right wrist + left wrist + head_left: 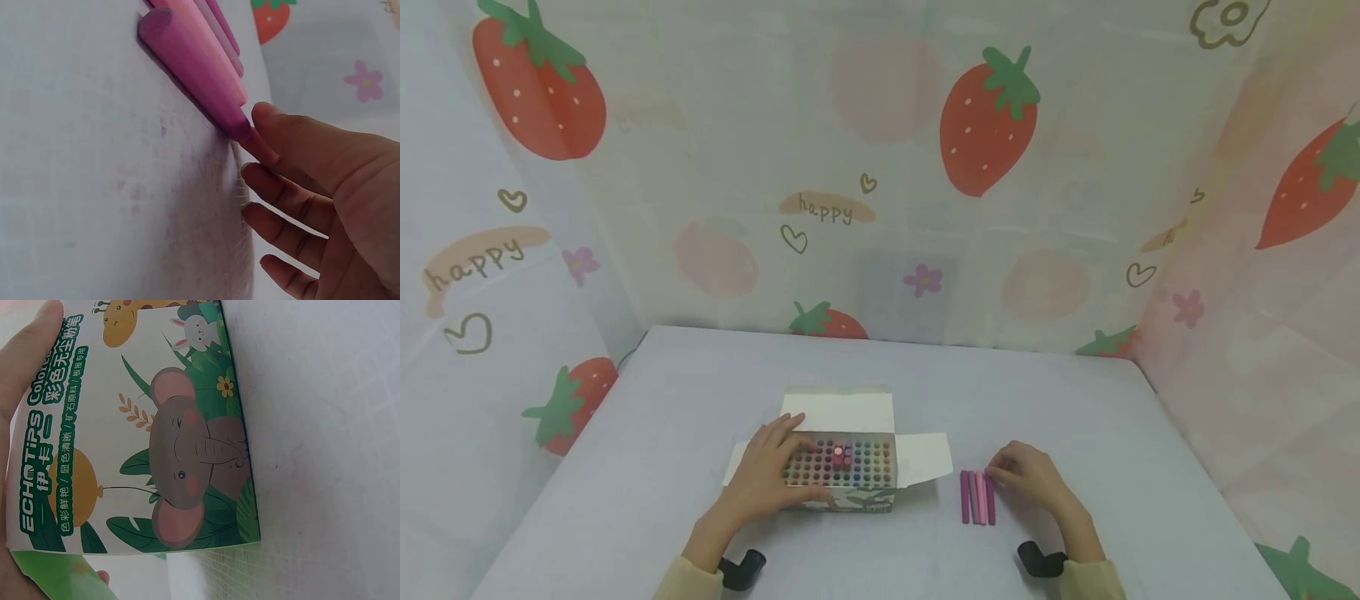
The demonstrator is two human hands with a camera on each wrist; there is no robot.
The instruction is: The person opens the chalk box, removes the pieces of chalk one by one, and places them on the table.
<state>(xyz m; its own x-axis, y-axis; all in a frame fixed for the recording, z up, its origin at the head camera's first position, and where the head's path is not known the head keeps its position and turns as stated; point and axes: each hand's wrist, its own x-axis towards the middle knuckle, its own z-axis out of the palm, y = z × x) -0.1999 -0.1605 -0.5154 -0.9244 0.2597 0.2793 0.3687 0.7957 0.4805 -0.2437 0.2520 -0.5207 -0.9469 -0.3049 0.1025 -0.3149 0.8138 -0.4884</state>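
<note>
Behind our white-covered bench [1037, 400] hangs a pale backdrop [737, 150] printed with strawberries and small hearts. Our left hand [763, 471] grasps the left end of an open cardboard box [872, 500], thumb along its front wall and fingers reaching over the top. Our right hand [1030, 475] has its fingers loosely bent at the far end of the rightmost of four chalk sticks [981, 500], not closed round it; these lie side by side on the bench, to the right of the box. Only the right wrist view brings out their smooth, rounded form in purple, pink and mauve, and the faint purplish specks on the cloth. From the left wrist we read the lettering on the box front and find an elephant, a rabbit and a giraffe, whereas just the head view shows us inside: tight rows of round, coloured chalk ends [872, 467], a few reddish and purple ones standing higher. Its plain white lid [838, 412] leans back, and a side flap [922, 458] spreads rightward.
</note>
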